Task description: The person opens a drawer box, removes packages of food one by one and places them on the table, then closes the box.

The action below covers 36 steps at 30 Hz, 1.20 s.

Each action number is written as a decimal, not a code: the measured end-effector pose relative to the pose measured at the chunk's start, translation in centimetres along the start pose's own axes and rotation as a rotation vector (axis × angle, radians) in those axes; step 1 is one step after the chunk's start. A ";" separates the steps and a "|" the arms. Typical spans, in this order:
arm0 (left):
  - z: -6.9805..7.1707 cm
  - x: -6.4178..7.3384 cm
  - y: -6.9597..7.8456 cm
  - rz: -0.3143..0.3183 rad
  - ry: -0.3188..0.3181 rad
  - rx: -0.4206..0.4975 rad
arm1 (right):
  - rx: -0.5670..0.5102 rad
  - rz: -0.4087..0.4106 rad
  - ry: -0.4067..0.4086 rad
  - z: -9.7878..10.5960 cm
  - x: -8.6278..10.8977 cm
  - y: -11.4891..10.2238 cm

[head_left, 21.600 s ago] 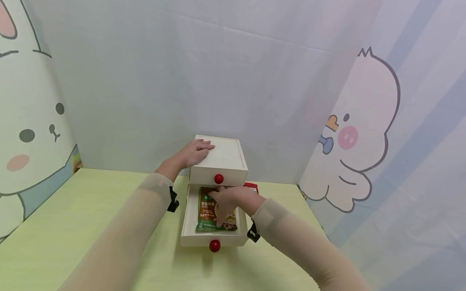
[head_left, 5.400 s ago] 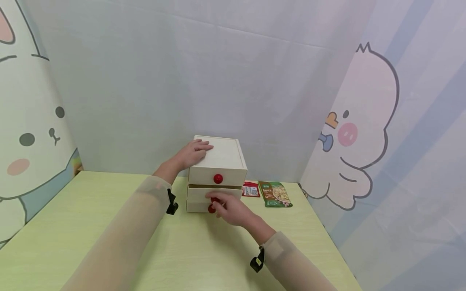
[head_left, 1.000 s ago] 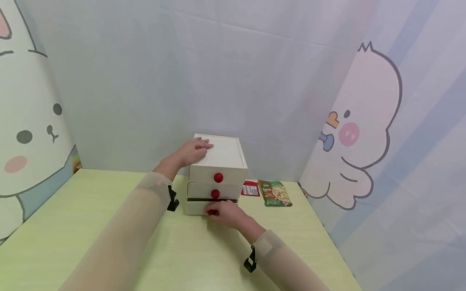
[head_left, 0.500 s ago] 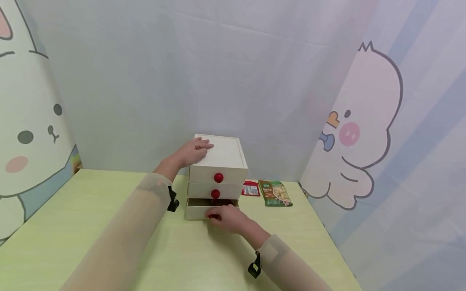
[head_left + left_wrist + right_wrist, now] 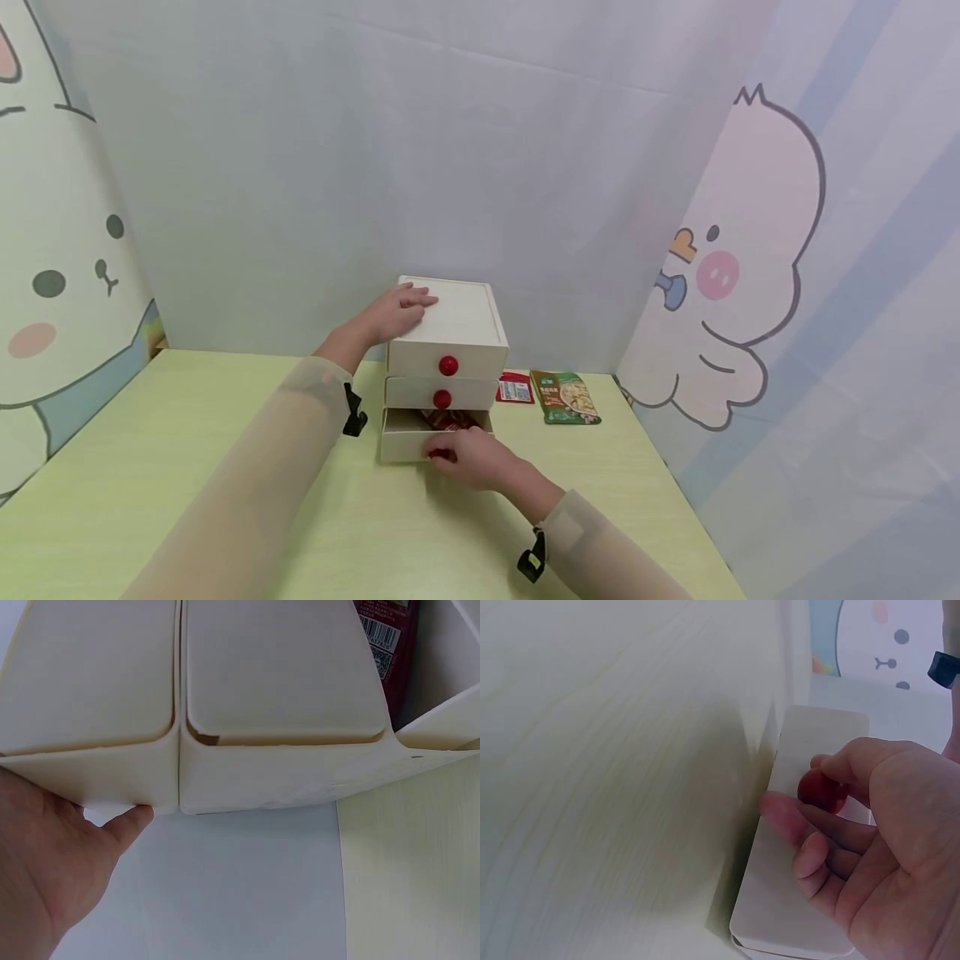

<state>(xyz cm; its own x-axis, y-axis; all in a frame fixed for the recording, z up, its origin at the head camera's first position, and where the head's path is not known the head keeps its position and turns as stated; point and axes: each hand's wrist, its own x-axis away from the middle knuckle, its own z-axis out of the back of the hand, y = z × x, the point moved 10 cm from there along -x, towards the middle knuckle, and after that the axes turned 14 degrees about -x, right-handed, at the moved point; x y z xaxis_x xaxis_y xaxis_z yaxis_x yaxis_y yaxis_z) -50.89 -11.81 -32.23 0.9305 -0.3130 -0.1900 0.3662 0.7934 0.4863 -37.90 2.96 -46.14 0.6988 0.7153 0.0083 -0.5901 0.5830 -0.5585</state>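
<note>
A white cabinet of three stacked drawers stands at the back of the table. My left hand rests on its top near the left edge, fingers extended; in the left wrist view the thumb lies against the cabinet's side. With thumb and fingers, my right hand pinches the round red knob of the bottom drawer. That drawer is partly pulled out, and a dark red packet shows inside; its barcode is visible in the left wrist view. The upper two drawers are closed.
Right of the cabinet, a green and brown food pouch lies flat on the table. Between the two is a red packet with a white label, partly hidden by the cabinet. A grey curtain hangs close behind.
The bottom drawer has slid toward me with my right hand, uncovering the dark red packet. Much earlier, the green pouch lay in the pulled-out middle drawer. The left hand has stayed put.
</note>
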 end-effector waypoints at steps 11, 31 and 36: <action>0.1 0.0 -0.1 0.007 0.004 -0.007 | 0.024 -0.007 -0.020 -0.8 1.0 -1.1; 0.1 -0.1 -0.2 0.014 0.006 -0.007 | 0.009 -0.037 -0.029 -1.3 1.7 -1.5; 0.0 -0.1 -0.2 0.015 0.004 -0.006 | 0.017 -0.023 -0.021 -1.6 1.8 -1.5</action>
<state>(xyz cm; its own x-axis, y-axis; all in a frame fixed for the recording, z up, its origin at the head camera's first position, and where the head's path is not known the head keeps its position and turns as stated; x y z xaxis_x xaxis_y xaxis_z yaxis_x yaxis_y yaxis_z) -51.09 -11.92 -32.35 0.9359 -0.2992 -0.1858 0.3521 0.8013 0.4836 -35.10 2.79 -46.59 0.7038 0.7093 0.0382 -0.5810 0.6058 -0.5436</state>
